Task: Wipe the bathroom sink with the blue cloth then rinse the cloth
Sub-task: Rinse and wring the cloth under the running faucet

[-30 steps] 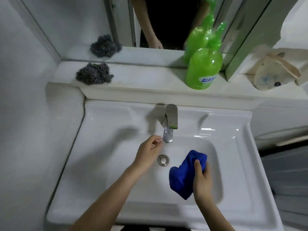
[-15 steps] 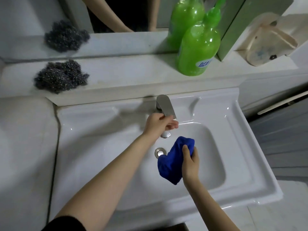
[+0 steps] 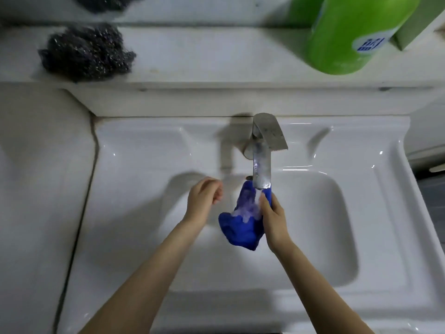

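— Since half a second ago the water (image 3: 257, 197) has started running from the faucet (image 3: 262, 162), and the left hand (image 3: 204, 197) has come off the handle. Where is that hand?

— Just left of the blue cloth (image 3: 240, 229), apart from it, over the basin. Its fingers are loosely curled and hold nothing.

— And the right hand (image 3: 274, 219)?

— It grips the cloth, thumb on the near face and fingers wrapped round the right edge. The cloth has come up to the spout. Its top sits right under the water, and the rest hangs bunched to the left of that hand, above the sink (image 3: 337, 225).

— Anything beyond the hands?

— On the shelf (image 3: 216, 56) behind the faucet, a steel scrubber (image 3: 84, 53) lies far off to the left. A green bottle (image 3: 346, 37) stands off to the right, cut by the top edge.
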Demonstrator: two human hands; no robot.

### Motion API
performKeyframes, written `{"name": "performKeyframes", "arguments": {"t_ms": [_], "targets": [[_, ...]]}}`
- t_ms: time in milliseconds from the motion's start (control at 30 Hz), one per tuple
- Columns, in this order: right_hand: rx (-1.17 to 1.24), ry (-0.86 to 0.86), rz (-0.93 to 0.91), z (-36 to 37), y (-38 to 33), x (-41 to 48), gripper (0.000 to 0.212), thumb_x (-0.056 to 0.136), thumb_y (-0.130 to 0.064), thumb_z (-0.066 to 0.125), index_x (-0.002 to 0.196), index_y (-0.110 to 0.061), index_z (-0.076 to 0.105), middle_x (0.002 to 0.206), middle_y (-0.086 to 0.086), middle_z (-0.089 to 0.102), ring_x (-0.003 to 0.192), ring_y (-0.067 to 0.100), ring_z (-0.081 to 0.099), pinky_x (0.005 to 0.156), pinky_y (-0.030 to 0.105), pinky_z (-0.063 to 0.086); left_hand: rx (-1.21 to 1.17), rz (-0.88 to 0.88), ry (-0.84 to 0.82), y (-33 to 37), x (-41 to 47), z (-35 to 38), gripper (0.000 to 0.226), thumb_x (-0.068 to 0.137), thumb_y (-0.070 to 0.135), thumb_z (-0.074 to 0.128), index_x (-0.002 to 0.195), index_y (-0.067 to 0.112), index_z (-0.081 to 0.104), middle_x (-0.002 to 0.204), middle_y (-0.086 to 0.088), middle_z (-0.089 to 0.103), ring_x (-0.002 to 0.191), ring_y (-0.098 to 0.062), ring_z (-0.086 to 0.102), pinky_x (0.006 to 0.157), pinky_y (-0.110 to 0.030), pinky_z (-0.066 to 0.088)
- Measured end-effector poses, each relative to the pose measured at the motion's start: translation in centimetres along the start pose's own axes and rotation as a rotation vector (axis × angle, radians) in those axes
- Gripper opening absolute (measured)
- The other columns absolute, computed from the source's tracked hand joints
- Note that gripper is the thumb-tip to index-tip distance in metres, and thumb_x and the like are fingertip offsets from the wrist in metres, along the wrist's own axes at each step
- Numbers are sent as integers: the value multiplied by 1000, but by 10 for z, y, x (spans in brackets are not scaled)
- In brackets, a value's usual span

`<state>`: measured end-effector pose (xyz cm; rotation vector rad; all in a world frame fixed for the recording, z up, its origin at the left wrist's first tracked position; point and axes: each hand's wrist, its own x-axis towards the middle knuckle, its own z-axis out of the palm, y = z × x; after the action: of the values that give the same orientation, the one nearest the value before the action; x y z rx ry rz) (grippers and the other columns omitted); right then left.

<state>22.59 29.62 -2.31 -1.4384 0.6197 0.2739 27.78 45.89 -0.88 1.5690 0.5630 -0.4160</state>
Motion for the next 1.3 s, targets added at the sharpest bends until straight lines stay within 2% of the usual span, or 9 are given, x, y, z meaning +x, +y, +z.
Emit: {"name": "performKeyframes", "arguments": {"t_ms": [133,233,400,467,567,833,1067,1167,1300], "targets": [[43,-149,32,9,15,20,24,99,-30,51,113,-15,63,103,19,69,92,32,69,85,45,56,-109,-369,-174,-59,19,12,38,99,41,45,96,12,68,95,-8,72,84,-23,68,79,-33,54],[-12,-197,42,12,26,32,32,101,-37,50,100,-6,61,80,6,71,75,16,70,68,30,57,-462,-455,-423,-73,22,28,42,96,49,46,89,14,68,81,-1,69,74,-15,65,74,-29,51],[-659,27,-223,7,33,53,29,100,-31,45,73,-19,44,77,9,57,68,24,55,60,32,45,-713,-445,-464,-84,17,47,49,100,52,37,116,18,67,106,4,72,104,-11,66,98,-29,47],[-592,94,-209,1,26,52,31,97,-9,41,68,-19,36,65,4,47,58,18,42,52,22,36,-641,-343,-452,-88,15,44,43,102,40,37,121,14,66,119,-3,69,113,-16,64,99,-32,50],[-441,70,-202,-12,12,47,28,101,-12,40,73,-14,41,63,1,45,55,10,37,50,17,34,-413,-155,-353,-85,15,32,36,98,27,55,130,11,57,127,-14,65,119,-29,61,101,-40,49],[-229,-127,-102,-29,8,45,24,106,-29,37,114,-20,58,99,-3,70,84,6,68,69,15,53,-247,-284,-442,-64,11,25,39,98,45,47,127,21,57,120,0,70,112,-19,66,95,-34,51],[-631,-3,-108,10,33,13,38,93,-44,56,73,-12,52,64,9,59,60,23,57,59,34,45,-421,-486,-154,-75,19,85,54,96,48,44,55,19,63,51,-1,58,48,-14,56,57,-20,47],[-802,76,-102,16,27,53,42,95,-46,51,63,-19,51,57,-2,54,55,18,54,54,29,42,-420,-454,-75,-79,16,97,49,100,33,42,55,18,56,38,3,49,39,-13,49,41,-15,40],[-423,104,212,10,37,87,38,87,-13,53,53,-14,37,51,-3,34,58,29,33,52,38,33,-307,-430,102,-69,18,89,39,89,33,54,56,13,53,42,1,51,47,-21,48,56,-26,41]]}}
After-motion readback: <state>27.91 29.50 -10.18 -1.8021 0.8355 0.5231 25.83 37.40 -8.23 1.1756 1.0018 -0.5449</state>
